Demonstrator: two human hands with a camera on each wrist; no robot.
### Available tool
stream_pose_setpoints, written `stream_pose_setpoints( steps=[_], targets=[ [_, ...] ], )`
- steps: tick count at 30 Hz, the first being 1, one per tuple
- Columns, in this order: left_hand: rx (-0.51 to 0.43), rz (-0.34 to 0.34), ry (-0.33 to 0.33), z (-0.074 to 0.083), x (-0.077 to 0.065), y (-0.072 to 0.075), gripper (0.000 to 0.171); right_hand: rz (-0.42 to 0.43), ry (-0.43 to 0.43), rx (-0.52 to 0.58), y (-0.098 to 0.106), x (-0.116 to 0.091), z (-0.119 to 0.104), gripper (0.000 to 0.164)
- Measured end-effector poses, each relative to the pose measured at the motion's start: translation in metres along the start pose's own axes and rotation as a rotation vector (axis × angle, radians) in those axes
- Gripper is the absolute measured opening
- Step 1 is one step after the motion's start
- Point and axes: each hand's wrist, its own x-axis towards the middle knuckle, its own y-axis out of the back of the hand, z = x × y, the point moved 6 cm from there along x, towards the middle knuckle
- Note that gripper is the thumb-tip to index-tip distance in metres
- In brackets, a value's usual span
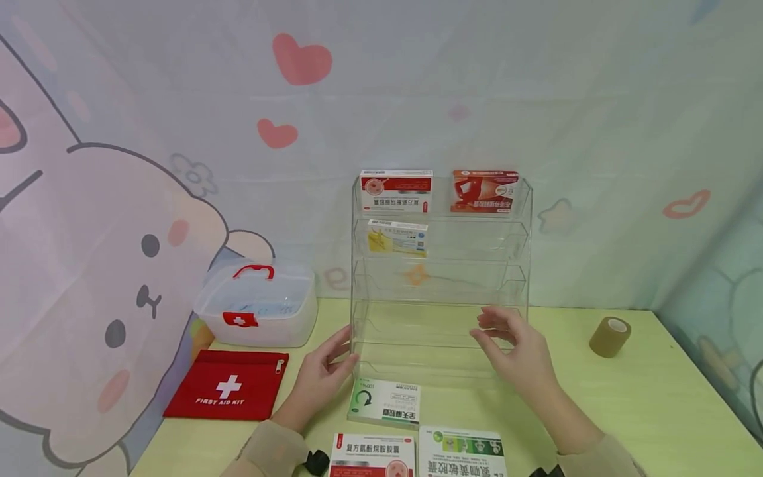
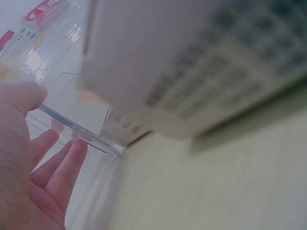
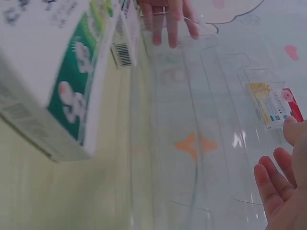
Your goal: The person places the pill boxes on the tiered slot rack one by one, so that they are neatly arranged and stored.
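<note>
A clear acrylic tiered rack (image 1: pixel 440 304) stands on the table against the backdrop. Its lower left side panel sits between the thumb and fingers of my left hand (image 1: pixel 327 372), as the left wrist view also shows. Bare of any object, my right hand (image 1: pixel 520 346) is raised at the rack's lower right, fingers loosely curved and thumb apart. In the top tier are a white-and-red medicine box (image 1: pixel 396 192) and a red medicine box (image 1: pixel 485 192). One tier down leans a yellow-and-white box (image 1: pixel 397 239). A green-and-white box (image 1: pixel 384 401) lies before the rack's left foot.
Nearer me lie another white-and-red box (image 1: pixel 372 450) and a white box with green pictures (image 1: pixel 461 452). To the left are a red first aid pouch (image 1: pixel 226 385) and a clear-lidded case (image 1: pixel 268 328) with a red handle. A brown tape roll (image 1: pixel 609 337) stands at right.
</note>
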Motion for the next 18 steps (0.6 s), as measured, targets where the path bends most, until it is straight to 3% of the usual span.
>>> stream_pose_setpoints(
  steps=[10,14,18],
  targets=[
    [0.002,0.002,-0.007,0.0,0.002,-0.001,0.061,-0.091,-0.012,-0.056,-0.005,-0.04,0.016,0.039],
    [0.001,-0.005,0.0,-0.002,0.002,-0.002,0.062,-0.14,-0.033,-0.03,-0.008,-0.055,0.024,0.037],
    [0.025,0.009,0.01,-0.001,0.0,0.001,0.061,-0.241,-0.047,0.051,-0.018,-0.069,0.028,0.034]
  ],
)
